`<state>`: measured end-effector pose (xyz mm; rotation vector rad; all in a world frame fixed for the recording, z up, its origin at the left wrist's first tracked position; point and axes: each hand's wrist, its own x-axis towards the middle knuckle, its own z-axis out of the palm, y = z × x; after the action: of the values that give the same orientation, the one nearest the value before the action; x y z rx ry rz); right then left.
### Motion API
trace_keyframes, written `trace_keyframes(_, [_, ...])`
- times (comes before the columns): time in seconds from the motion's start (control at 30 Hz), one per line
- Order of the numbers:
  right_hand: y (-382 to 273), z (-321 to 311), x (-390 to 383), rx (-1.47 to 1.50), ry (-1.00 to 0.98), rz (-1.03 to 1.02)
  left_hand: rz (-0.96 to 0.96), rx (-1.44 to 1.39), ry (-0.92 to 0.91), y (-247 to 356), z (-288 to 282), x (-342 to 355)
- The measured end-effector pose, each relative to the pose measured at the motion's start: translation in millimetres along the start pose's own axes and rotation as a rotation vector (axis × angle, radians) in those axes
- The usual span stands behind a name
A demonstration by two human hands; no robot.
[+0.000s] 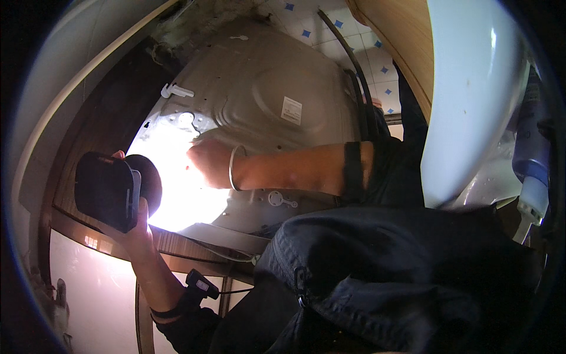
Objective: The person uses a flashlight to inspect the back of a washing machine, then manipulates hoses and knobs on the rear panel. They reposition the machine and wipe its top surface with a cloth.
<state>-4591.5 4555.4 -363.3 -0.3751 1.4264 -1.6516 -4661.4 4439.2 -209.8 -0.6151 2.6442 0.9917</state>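
My left hand (137,229) grips a black work lamp (105,192) with a round head. Its beam burns out the lower left part of a grey metal appliance panel (265,88). Inside that glare, my right hand (209,160) is closed against the panel, its fingertips washed out by the light. Whatever those fingers hold, if anything, cannot be made out. A bangle circles the right wrist. Near the hand, a white plastic clip (177,91) sticks out from the panel, and a keyhole-shaped fitting (282,199) lies below the forearm.
A white basin (466,100) curves down close on the right, beside a blue pump bottle (530,141). Dark hoses (354,65) run behind the panel near the tiled wall. A brown wooden frame (88,138) borders the left, and a thin cable (230,255) hangs below the panel.
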Motion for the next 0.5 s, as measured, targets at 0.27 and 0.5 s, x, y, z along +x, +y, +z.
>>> trace_keyframes(0.27, [-17.5,-14.0,7.4,-0.088,-0.160,-0.018,0.197,0.284,0.011,4.0,-8.0,-0.8])
trace_keyframes(0.5, [-18.0,-13.4,10.4,-0.160,-0.270,-0.145,0.292,0.284,0.019,-3.1,-9.0,0.3])
